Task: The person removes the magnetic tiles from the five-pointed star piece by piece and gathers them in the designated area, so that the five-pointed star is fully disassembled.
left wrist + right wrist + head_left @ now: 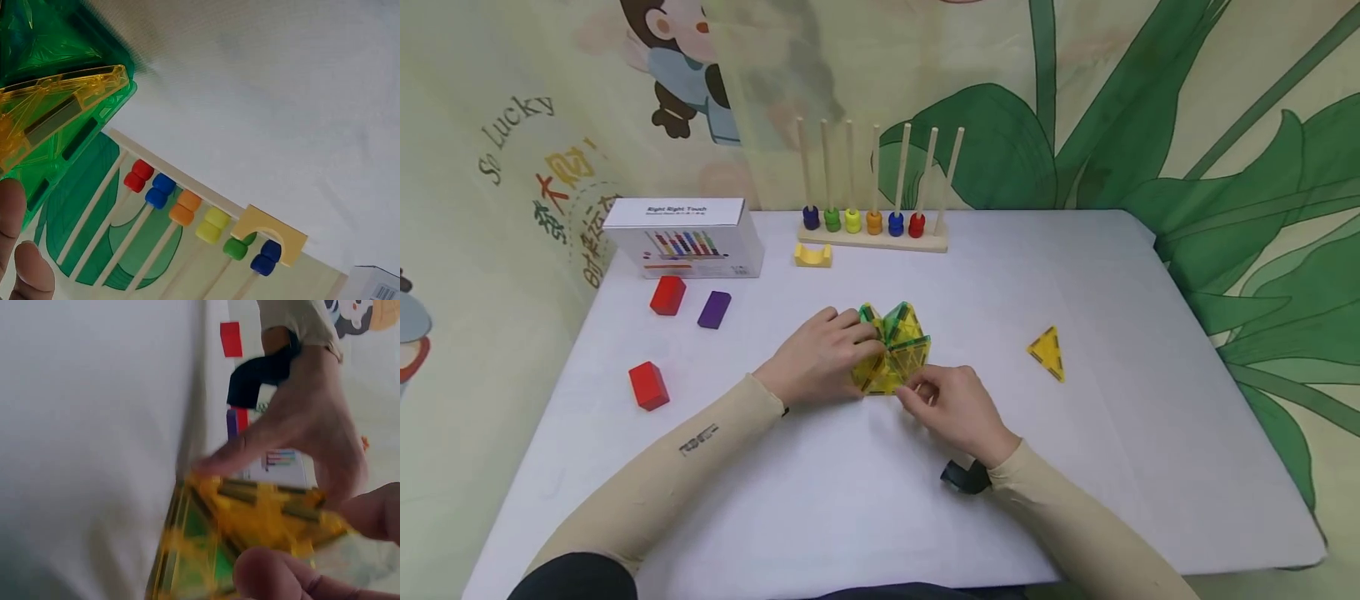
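Note:
A low structure of green and yellow translucent magnetic tiles stands in the middle of the table. My left hand holds its left side, thumb low at the front and fingers over the back; in the right wrist view that hand spans a yellow triangular tile. At the structure's front right corner, my right hand has its thumb and fingertips together. Its fingertips pinch the yellow tile's near corner in the blurred right wrist view. Another yellow triangular tile lies flat to the right.
At the back stand a wooden peg rack with coloured beads and a white box. A yellow arch block sits before the rack. Red blocks and a purple block lie on the left.

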